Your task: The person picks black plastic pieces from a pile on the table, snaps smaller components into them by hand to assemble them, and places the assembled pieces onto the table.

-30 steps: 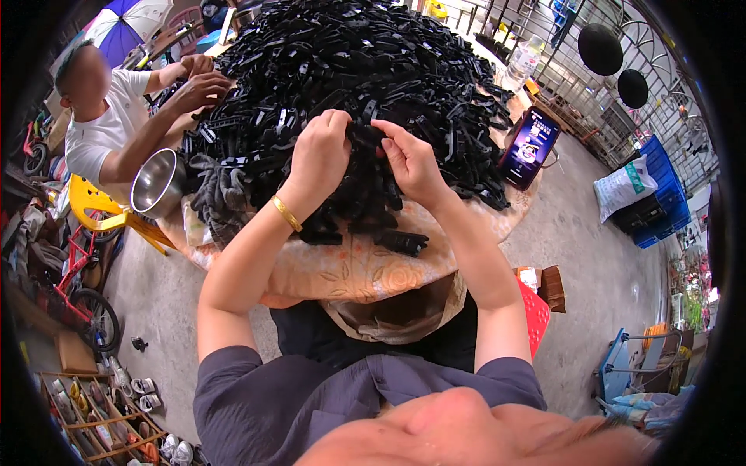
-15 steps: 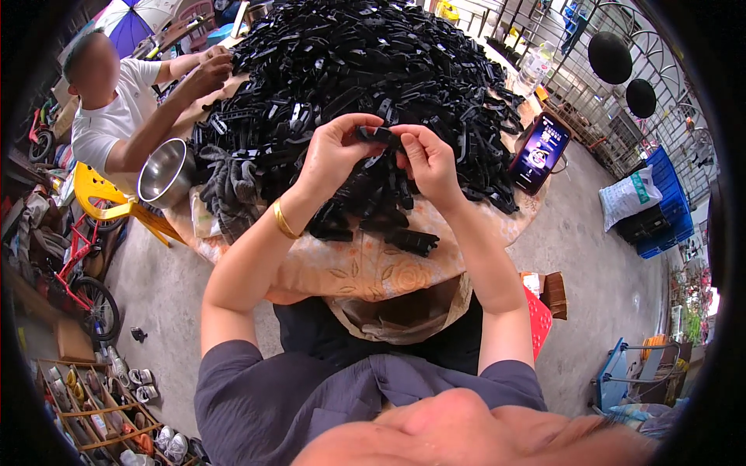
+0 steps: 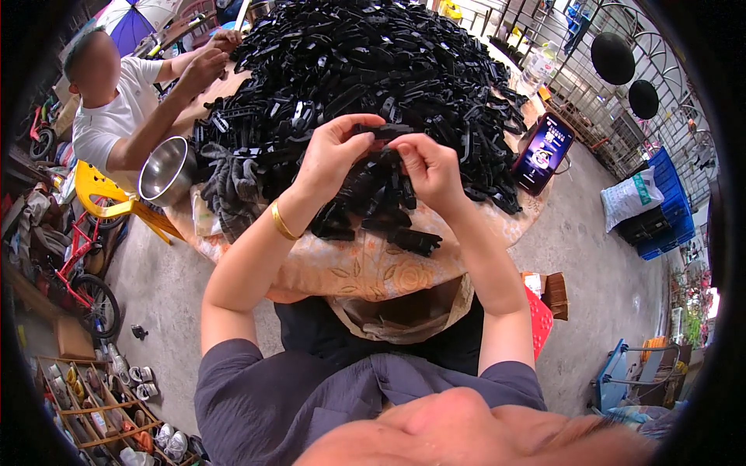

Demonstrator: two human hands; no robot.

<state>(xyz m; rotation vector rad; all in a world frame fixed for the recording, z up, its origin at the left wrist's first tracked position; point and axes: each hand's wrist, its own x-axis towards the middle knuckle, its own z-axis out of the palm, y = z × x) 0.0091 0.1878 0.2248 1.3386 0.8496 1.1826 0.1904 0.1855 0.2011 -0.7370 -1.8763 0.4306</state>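
Between thumb and fingers, my left hand (image 3: 336, 154) holds a narrow black plastic piece (image 3: 392, 130), raised over the near side of a heap. My right hand (image 3: 431, 169) is closed close under the piece's right end, thumb against curled fingers; whatever it pinches, if anything, is hidden. The large heap of similar black plastic pieces (image 3: 365, 62) covers most of a table with a flowered orange cloth (image 3: 342, 268). Several loose pieces (image 3: 412, 240) lie at the near edge, below my hands.
A steel bowl (image 3: 166, 171) and dark grey gloves (image 3: 231, 182) sit at the left edge. A lit phone (image 3: 542, 153) stands propped at the right. Across the left side, a person in a white shirt (image 3: 116, 113) works at the heap. An open sack (image 3: 404, 314) hangs below the near edge.
The black piece has turned to lie more level in my left hand. My right hand has shifted slightly right and down, its fingers curling more. The other person's hands moved slightly.
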